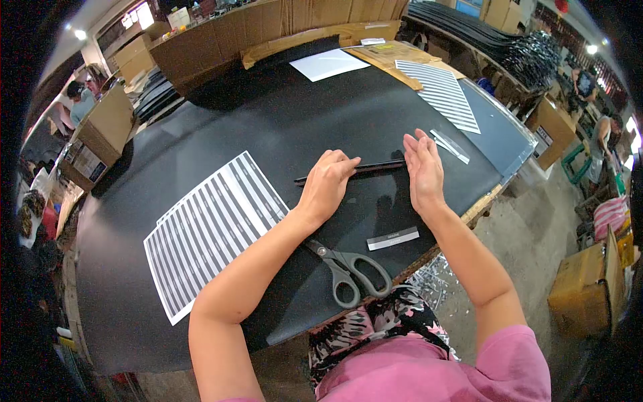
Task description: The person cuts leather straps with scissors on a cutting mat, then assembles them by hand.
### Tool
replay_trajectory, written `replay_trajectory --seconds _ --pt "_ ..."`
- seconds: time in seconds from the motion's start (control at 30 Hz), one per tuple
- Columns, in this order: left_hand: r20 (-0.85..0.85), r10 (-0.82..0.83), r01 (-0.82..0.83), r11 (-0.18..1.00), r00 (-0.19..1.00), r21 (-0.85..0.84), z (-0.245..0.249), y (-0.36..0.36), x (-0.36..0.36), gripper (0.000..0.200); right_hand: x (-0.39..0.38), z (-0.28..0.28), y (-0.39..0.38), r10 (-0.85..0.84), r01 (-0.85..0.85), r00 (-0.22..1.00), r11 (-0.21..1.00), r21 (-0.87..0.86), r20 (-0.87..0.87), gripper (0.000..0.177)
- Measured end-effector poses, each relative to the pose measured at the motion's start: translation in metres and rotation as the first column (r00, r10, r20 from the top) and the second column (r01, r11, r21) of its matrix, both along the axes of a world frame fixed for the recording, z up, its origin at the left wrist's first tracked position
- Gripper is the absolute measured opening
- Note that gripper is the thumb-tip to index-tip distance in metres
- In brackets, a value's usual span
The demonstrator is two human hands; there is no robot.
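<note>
Head view shows the left hand (328,184) lying palm-down, loosely open, on a thin black strip (378,165), the right hand (423,171) open and empty at the strip's end, and scissors (351,268) beside the left forearm.

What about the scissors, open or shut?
Shut, apparently: the scissors lie flat with handle loops side by side and blades together; the tips are hidden under the left forearm.

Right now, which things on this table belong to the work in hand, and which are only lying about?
In hand: thin black strip, under the left hand, with the right hand open at its end.
Lying about: scissors, small label, near striped sheet, far striped sheet, white sheet, loose pale strips.
</note>
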State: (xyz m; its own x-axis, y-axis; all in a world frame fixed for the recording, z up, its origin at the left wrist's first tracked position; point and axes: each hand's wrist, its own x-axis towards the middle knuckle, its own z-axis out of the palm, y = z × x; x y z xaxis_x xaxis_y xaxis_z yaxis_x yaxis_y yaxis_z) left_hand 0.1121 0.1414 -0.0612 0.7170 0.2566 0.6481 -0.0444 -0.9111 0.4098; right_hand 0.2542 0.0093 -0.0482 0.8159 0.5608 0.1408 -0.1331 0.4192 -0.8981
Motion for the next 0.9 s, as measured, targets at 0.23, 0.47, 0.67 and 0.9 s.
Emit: replay_trajectory --seconds 0.23,0.47,0.67,0.9 --pt "0.015 0.005 -0.005 1.0 1.0 -0.009 -0.0016 0.0002 0.0001 0.023 -0.0035 -0.0008 0.0017 0.06 -0.06 0.998 0.998 0.023 0.009 0.053" --pt "0.009 0.004 -0.004 1.0 1.0 0.0 -0.0016 0.001 -0.0004 0.024 -0.0082 0.0033 0.0009 0.088 -0.089 0.996 0.996 0.023 0.006 0.051" --pt "0.021 0.0 0.0 1.0 1.0 0.003 -0.0026 0.0011 0.0003 0.024 -0.0074 0.0035 0.0013 0.095 -0.095 0.995 0.994 0.053 -0.01 0.049" --pt "0.031 0.006 -0.007 1.0 1.0 0.016 -0.0028 0.0007 0.0002 0.023 -0.0088 0.0046 0.0015 0.13 -0.128 0.991 0.99 0.058 -0.017 0.048"
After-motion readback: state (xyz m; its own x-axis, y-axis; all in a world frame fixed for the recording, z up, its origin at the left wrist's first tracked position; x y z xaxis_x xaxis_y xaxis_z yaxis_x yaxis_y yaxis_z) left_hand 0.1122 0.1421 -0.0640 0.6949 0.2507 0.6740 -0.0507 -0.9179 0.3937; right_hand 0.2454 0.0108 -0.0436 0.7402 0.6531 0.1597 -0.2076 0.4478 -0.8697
